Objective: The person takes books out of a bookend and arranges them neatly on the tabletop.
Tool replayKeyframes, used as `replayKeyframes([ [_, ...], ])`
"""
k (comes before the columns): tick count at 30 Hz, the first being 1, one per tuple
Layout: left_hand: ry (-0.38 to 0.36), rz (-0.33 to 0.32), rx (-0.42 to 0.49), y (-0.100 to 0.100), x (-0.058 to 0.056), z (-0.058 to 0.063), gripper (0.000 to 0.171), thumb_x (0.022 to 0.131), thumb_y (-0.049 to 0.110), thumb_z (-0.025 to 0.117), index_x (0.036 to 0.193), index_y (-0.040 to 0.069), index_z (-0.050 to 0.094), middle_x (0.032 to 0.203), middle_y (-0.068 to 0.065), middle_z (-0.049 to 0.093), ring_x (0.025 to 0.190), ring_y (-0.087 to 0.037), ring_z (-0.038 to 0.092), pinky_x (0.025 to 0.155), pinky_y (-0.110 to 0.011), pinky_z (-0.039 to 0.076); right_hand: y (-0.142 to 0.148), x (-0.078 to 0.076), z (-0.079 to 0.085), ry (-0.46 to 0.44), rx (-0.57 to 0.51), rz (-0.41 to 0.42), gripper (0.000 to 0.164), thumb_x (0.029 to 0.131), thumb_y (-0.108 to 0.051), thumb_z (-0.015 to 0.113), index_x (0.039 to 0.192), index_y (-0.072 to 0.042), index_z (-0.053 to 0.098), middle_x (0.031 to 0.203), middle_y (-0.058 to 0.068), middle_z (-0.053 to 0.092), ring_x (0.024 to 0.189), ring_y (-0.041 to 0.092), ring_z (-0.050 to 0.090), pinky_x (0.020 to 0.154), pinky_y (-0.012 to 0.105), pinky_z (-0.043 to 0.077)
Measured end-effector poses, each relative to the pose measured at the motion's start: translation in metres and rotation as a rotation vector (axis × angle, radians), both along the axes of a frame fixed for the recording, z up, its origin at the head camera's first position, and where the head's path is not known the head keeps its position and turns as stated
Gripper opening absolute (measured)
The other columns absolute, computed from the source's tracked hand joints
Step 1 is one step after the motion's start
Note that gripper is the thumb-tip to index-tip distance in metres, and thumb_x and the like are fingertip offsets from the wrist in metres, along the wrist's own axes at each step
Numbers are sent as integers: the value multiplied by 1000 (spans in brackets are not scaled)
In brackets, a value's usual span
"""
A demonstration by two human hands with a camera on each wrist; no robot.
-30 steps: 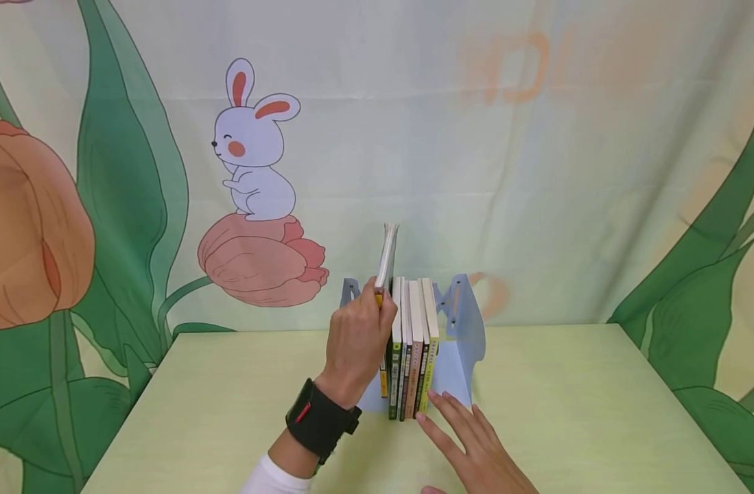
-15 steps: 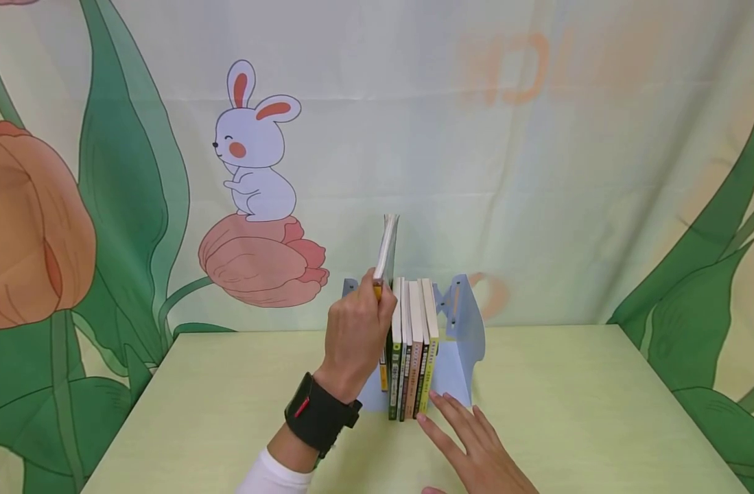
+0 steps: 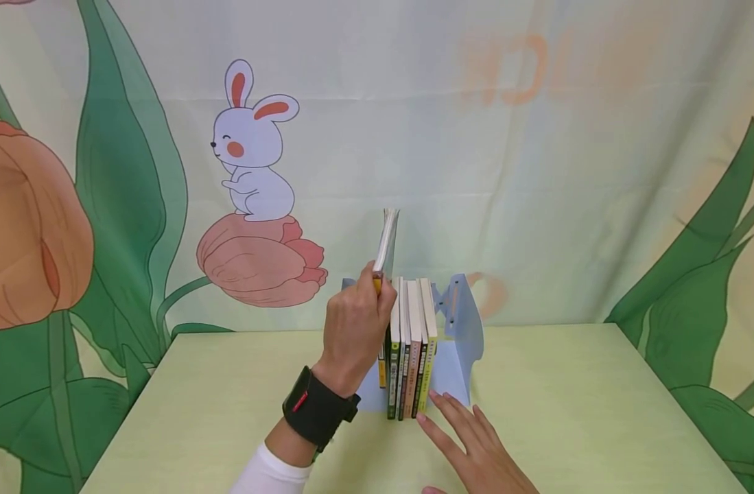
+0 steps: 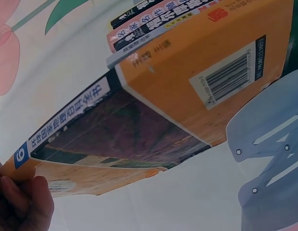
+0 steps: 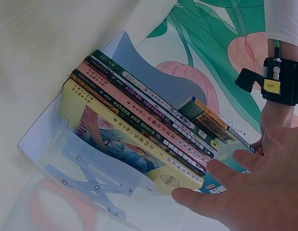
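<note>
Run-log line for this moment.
left hand: grips orange paperback book, higher than upright book row | right hand: spread near yellow-spined paperback | pale-blue bookend: flanks row

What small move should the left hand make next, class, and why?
Probably ease the book straight up a little more. The left hand grips it by the upper end of its spine, and it has risen over the last second, yet its lower part still sits beside the other books. The right hand lies with fingers spread close to them.
</note>
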State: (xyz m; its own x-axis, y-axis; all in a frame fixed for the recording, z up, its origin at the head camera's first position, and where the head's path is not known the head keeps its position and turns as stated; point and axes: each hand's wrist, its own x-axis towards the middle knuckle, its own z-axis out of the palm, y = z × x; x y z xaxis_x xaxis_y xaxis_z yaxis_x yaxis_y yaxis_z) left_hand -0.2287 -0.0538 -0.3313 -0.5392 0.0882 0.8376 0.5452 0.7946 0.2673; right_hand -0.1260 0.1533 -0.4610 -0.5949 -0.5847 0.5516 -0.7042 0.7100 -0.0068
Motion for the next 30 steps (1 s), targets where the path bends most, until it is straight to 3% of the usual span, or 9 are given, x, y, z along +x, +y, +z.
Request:
replayKeyframes([
  [12, 7, -7, -1, 0, -1, 7, 18, 100, 12, 49, 100, -3, 58, 53, 0, 41, 41, -8, 31, 42, -15, 24, -1, 3, 2, -71, 15, -13, 80, 89, -64, 56, 155, -27, 30, 159, 4, 31, 141, 21, 33, 95, 59, 47],
  [30, 38, 2, -10, 2, 0, 19, 19, 99, 12, 50, 102, -4, 59, 54, -2, 47, 41, -10, 37, 42, -14, 28, -1, 1, -1, -21, -12, -9, 76, 92, -69, 45, 154, -27, 32, 159, 3, 33, 142, 18, 32, 94, 57, 48],
])
